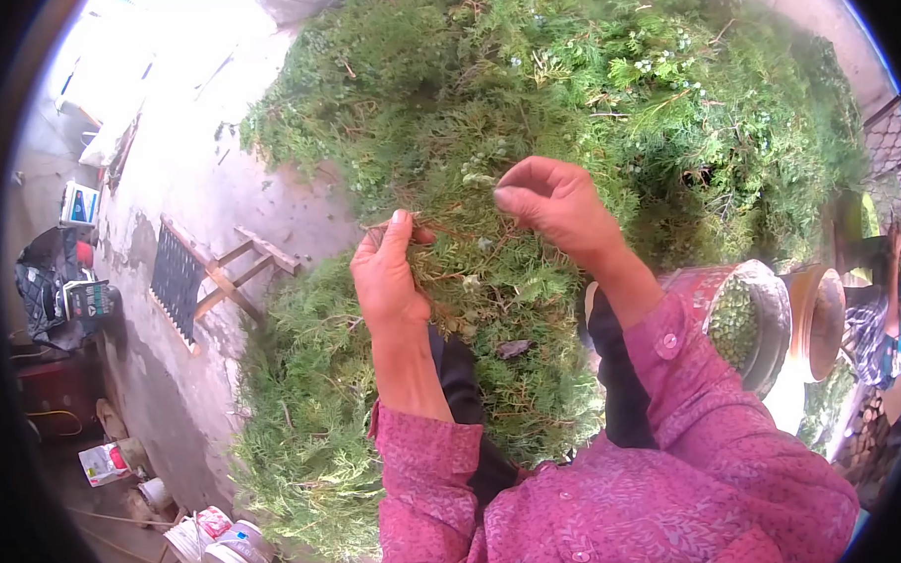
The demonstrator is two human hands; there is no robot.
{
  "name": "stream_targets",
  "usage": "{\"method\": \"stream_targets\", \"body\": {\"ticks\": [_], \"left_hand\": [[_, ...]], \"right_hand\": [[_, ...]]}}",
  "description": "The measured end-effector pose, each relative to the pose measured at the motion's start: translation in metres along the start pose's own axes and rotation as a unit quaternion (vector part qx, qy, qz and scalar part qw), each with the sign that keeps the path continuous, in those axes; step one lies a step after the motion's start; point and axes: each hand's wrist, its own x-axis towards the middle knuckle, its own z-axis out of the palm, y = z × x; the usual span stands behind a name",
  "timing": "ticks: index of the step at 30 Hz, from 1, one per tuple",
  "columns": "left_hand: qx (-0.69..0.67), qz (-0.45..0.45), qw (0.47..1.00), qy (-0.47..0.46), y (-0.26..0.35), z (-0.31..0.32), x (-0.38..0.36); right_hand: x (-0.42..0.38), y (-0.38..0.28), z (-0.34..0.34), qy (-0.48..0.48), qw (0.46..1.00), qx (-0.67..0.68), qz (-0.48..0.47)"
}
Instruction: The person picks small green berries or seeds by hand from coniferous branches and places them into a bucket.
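Observation:
Green conifer branches (484, 112) with small pale cones lie in a large heap in front of me and around my legs. My left hand (389, 274) pinches a thin sprig (434, 223) between thumb and fingers, over the middle of the heap. To its right, my right hand (562, 203) is raised with thumb and fingertips pressed together beside pale green cones; whatever is between them is too small to make out. A metal bucket (777, 315) holding many small green cones stands at my right.
A folding stool (234, 274) lies on the concrete floor to the left. White buckets (240, 557) stand at the lower left, near a black bag (49, 286) farther up. Another round container (819, 318) is beside the cone bucket. Wire mesh (895, 157) shows at far right.

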Motion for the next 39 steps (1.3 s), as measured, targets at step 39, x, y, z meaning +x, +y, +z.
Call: {"method": "stream_targets", "body": {"ticks": [39], "left_hand": [[0.180,0.012,0.983,-0.045,0.009,0.001,-0.010]], "right_hand": [[-0.012,-0.031,-0.020,-0.254,0.959,0.040,0.120]]}}
